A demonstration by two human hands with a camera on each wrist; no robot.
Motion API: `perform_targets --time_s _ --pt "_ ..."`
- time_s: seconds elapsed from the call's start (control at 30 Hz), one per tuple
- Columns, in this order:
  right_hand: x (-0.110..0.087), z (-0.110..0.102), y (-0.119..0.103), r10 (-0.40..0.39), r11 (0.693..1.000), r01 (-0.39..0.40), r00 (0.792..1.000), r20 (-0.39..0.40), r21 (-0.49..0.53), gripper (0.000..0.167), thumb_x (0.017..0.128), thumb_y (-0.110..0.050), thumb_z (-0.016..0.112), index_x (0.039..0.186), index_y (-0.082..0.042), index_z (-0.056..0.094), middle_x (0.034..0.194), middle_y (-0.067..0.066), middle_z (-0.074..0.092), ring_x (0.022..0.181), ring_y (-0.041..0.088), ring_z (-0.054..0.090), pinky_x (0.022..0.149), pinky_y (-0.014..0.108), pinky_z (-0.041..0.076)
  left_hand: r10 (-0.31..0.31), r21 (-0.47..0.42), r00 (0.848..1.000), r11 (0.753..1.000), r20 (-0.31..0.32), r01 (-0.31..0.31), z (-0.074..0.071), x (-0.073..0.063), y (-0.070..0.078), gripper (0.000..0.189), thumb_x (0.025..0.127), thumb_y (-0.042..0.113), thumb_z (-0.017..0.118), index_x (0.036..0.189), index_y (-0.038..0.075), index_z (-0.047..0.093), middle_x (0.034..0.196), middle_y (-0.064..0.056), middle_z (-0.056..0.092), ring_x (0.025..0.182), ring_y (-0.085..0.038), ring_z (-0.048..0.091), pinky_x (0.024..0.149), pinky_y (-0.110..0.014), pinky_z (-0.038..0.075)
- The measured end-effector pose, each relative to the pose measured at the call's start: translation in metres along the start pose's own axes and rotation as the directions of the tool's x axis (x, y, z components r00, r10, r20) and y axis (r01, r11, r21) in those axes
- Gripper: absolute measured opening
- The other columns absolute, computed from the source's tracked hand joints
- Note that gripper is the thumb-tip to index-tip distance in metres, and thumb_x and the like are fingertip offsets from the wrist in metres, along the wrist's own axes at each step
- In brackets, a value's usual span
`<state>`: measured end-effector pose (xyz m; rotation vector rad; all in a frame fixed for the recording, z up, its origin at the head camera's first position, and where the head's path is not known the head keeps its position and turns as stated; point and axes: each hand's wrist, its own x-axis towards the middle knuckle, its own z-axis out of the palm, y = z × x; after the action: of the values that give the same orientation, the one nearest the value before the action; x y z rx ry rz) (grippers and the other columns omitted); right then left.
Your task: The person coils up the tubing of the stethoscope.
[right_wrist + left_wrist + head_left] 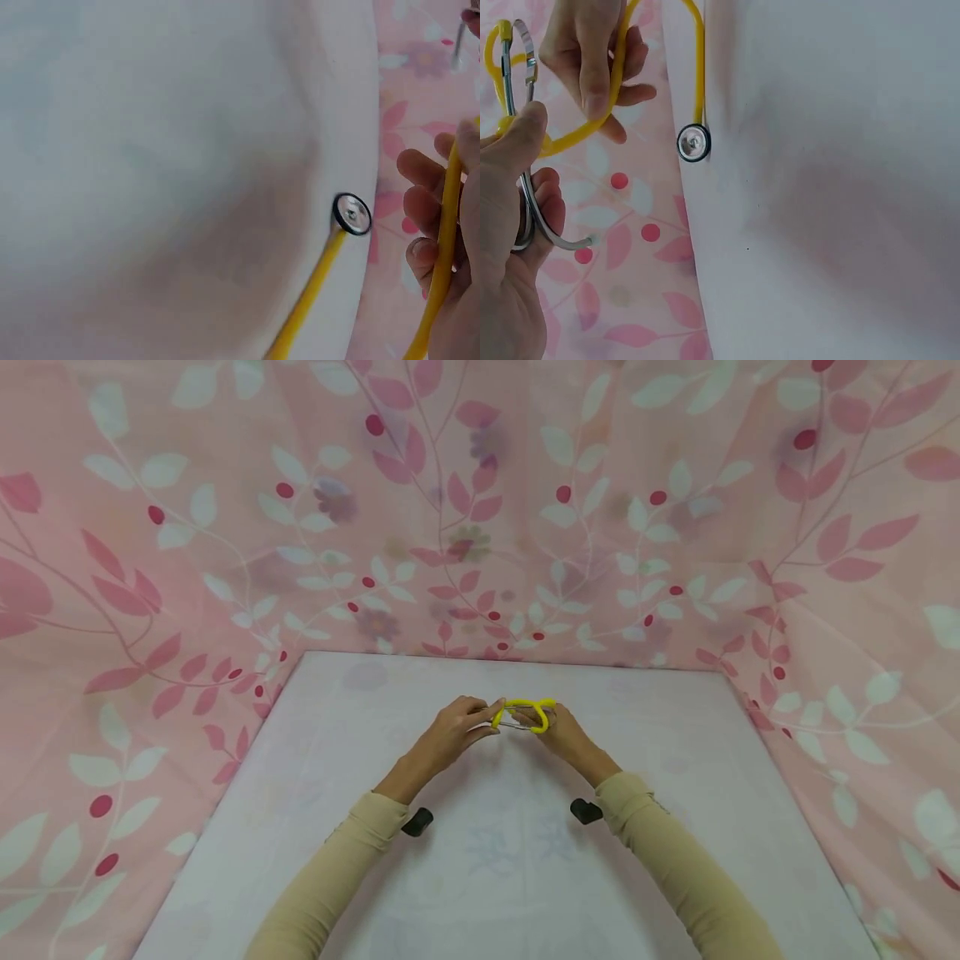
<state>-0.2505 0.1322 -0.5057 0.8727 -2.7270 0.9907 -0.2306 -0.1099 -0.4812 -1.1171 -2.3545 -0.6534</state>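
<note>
Between the two hands is a stethoscope (542, 720) with yellow tubing and metal ear tubes. My left hand (453, 727) grips its metal ear tubes (534, 202) and the yellow tubing near them, thumb laid on top. One bent ear tube sticks out past the fingers in the left wrist view. My right hand (568, 739) holds the yellow tubing (448, 217) along its palm, with the thumb on it and the other fingers loosely curled. Apart from both hands, the round chest piece (694, 142) with a dark rim dangles at the tubing's end; the right wrist view shows its face (352, 214).
A white-covered table (495, 860) lies beneath the hands. Pink cloth (450, 527) with leaves and berries surrounds it at the back and sides. Dark objects, one by the left sleeve (417, 822) and one by the right sleeve (586, 811), show near the forearms.
</note>
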Motion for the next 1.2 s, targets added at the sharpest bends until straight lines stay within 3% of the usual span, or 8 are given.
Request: perform_targets --time_s 0.1,0.17,0.23,0.33,0.47,0.67,0.87,1.2 --pt "-0.004 0.008 -0.008 -0.030 0.995 0.033 0.999 0.031 -0.098 0.026 0.094 -0.016 0.064 0.117 -0.007 0.072 0.093 0.008 0.076 0.075 0.018 0.069 0.071 0.033 0.059 -0.049 -0.011 0.999 0.999 -0.024 0.048 0.001 0.000 -0.002 0.058 0.080 0.017 0.079 0.135 0.014 0.061 0.102 -0.011 0.067 0.090 -0.020 0.061 0.076 -0.028 0.057" --pt "-0.006 0.011 -0.014 -0.014 0.994 0.021 0.998 0.060 -0.110 0.025 0.097 -0.019 0.061 0.117 -0.006 0.070 0.089 0.007 0.075 0.071 0.014 0.067 0.069 0.030 0.058 -0.071 -0.014 0.997 0.997 -0.038 0.071 0.002 0.001 -0.003 0.058 0.080 0.015 0.079 0.135 0.015 0.061 0.101 -0.011 0.067 0.089 -0.021 0.061 0.075 -0.029 0.057" --pt "-0.007 0.013 -0.021 -0.015 0.991 0.024 0.997 0.070 -0.134 0.026 0.098 -0.019 0.060 0.117 -0.005 0.070 0.093 0.008 0.075 0.076 0.015 0.069 0.073 0.032 0.059 -0.082 0.002 0.996 0.997 -0.042 0.083 0.002 0.001 -0.006 0.057 0.080 0.016 0.079 0.134 0.015 0.062 0.100 -0.011 0.067 0.089 -0.021 0.062 0.075 -0.031 0.057" --pt "-0.008 0.013 -0.032 -0.038 0.981 0.052 0.996 0.077 -0.186 0.025 0.099 -0.021 0.059 0.113 -0.003 0.069 0.095 0.006 0.074 0.082 0.017 0.069 0.078 0.034 0.059 -0.105 0.036 0.994 0.994 -0.027 0.106 0.002 0.000 -0.010 0.055 0.081 0.020 0.077 0.134 0.015 0.062 0.100 -0.012 0.067 0.089 -0.023 0.062 0.077 -0.032 0.057" --pt "-0.009 0.009 -0.044 -0.038 0.977 0.063 0.991 0.126 -0.204 0.019 0.099 -0.023 0.060 0.101 -0.006 0.068 0.083 0.001 0.068 0.072 0.012 0.062 0.067 0.025 0.054 -0.137 0.068 0.990 0.988 -0.007 0.138 0.004 -0.002 -0.013 0.055 0.080 0.021 0.079 0.132 0.015 0.063 0.099 -0.012 0.067 0.089 -0.024 0.062 0.077 -0.033 0.057" --pt "-0.010 0.003 -0.053 -0.026 0.987 0.051 0.987 0.160 -0.153 0.016 0.097 -0.022 0.063 0.096 -0.007 0.066 0.078 -0.001 0.067 0.068 0.008 0.058 0.061 0.019 0.048 -0.152 0.116 0.988 0.982 0.004 0.151 0.007 -0.002 -0.012 0.056 0.079 0.025 0.079 0.132 0.016 0.063 0.098 -0.010 0.068 0.089 -0.022 0.062 0.078 -0.031 0.057" --pt "-0.010 -0.009 -0.067 -0.030 0.971 0.074 0.981 0.190 -0.227 0.017 0.096 -0.020 0.064 0.103 -0.006 0.069 0.078 0.001 0.067 0.066 0.010 0.052 0.061 0.021 0.045 -0.163 0.164 0.986 0.974 0.020 0.157 0.009 0.000 -0.012 0.054 0.080 0.030 0.077 0.130 0.016 0.064 0.097 -0.009 0.068 0.088 -0.021 0.062 0.079 -0.029 0.056" --pt "-0.012 -0.022 -0.092 -0.047 0.943 0.120 0.971 0.235 -0.309 0.021 0.094 -0.020 0.066 0.110 -0.007 0.072 0.096 0.005 0.072 0.082 0.016 0.065 0.077 0.032 0.058 -0.175 0.244 0.983 0.957 0.045 0.159 0.019 0.000 -0.010 0.052 0.080 0.030 0.078 0.127 0.010 0.067 0.093 -0.012 0.068 0.081 -0.023 0.062 0.074 -0.029 0.056"
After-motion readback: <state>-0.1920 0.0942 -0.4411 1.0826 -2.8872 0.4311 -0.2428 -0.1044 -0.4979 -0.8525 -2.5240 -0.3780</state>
